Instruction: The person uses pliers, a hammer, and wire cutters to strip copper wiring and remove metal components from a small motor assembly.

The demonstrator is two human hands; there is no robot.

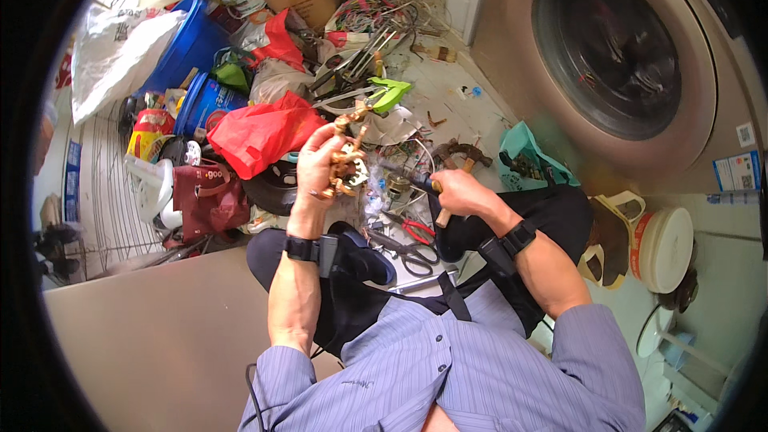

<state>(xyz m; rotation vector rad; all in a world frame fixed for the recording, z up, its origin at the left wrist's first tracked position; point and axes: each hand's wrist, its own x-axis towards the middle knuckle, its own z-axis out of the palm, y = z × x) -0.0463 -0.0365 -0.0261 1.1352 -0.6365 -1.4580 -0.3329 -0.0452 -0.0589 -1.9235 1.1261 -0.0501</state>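
Note:
My left hand (318, 162) is closed around a branching copper-coloured metal pipe fitting (346, 170), raised above the cluttered floor. My right hand (466, 194) grips a hammer (470, 154) by its wooden handle; the head shows beyond my fingers and the butt end below them. A long dark tool (412, 176) points from my right hand toward the fitting, a bit of yellow at its near end. Whether that hand also holds it, I cannot tell. Between my legs lie red-handled pliers (414, 230) and black-handled scissors (414, 258).
A front-loading washing machine (528, 56) stands at right, a teal bag (536, 156) below it and a white bucket (666, 250) nearby. Left are red plastic bags (264, 132), a blue tub (180, 48) and a maroon bag (210, 204). Tangled wires (376, 16) lie farther back.

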